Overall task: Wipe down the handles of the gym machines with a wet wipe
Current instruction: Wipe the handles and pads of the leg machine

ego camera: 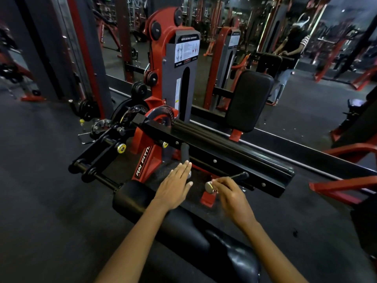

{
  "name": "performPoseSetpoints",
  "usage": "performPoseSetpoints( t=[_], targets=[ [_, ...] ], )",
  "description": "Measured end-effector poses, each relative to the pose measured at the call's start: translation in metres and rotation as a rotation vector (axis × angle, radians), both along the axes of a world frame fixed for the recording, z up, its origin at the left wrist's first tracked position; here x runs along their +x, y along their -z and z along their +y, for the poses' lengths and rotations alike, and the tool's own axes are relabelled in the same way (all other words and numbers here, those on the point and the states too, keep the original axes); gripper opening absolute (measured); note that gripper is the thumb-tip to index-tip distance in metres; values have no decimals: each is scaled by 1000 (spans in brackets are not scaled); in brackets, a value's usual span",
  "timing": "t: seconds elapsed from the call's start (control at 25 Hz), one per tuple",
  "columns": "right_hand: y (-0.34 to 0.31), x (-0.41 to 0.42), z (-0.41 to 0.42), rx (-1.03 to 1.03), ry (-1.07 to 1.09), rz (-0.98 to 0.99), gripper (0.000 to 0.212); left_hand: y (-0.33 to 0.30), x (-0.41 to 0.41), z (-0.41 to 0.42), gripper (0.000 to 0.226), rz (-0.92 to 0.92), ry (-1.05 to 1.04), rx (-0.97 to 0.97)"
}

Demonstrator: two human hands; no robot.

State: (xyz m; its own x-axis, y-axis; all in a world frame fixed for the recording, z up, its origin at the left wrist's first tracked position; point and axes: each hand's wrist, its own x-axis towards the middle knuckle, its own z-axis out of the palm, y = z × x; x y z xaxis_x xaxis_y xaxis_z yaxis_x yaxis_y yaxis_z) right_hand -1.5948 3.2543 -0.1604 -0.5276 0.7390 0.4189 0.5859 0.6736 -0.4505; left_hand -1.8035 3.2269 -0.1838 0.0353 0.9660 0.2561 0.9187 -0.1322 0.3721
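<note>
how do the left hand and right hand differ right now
The left hand lies flat with fingers straight and together, its fingertips at the foot of the black foam-grip handle; the right hand has curled fingers. The left hand holds nothing, while the right hand's fingertips pinch at the chrome end cap of the nearer handle. No wet wipe is visible in either. Both reach forward over the black padded seat.

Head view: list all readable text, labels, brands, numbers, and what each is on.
"RN FITN", white letters running up the red frame leg of the machine; the rest is cut off behind the frame.
Instruction placard on the grey weight-stack shroud: diagrams and print, too small to read.
Narrow white sticker lower on the same shroud: unreadable.
Placard on the mirrored shroud: blurred, unreadable.
No legible numbers anywhere.
</note>
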Motion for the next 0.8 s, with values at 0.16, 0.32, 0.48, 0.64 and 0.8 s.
performPoseSetpoints(
  t=[0.16, 0.32, 0.48, 0.64, 0.8],
  targets=[
    [-4, -23, 12, 31, -62, 4, 16, 26, 6, -15, 81, 23, -35, -23],
    [-5, -28, 23, 8, -180, -154, 13, 76, -8, -41, 68, 82, -57, -181],
    [-24, -40, 57, -241, -129, -393, 14, 79, -17, -32, 107, 276, -29, -380],
    [-27, -49, 43, 25, -344, -568, 12, 83, -20, -30, 71, 320, 42, -369],
    [-15, -17, 22, 198, -283, -331, 25, 94, -27, -25, 51, 324, 64, -152]
  ],
)
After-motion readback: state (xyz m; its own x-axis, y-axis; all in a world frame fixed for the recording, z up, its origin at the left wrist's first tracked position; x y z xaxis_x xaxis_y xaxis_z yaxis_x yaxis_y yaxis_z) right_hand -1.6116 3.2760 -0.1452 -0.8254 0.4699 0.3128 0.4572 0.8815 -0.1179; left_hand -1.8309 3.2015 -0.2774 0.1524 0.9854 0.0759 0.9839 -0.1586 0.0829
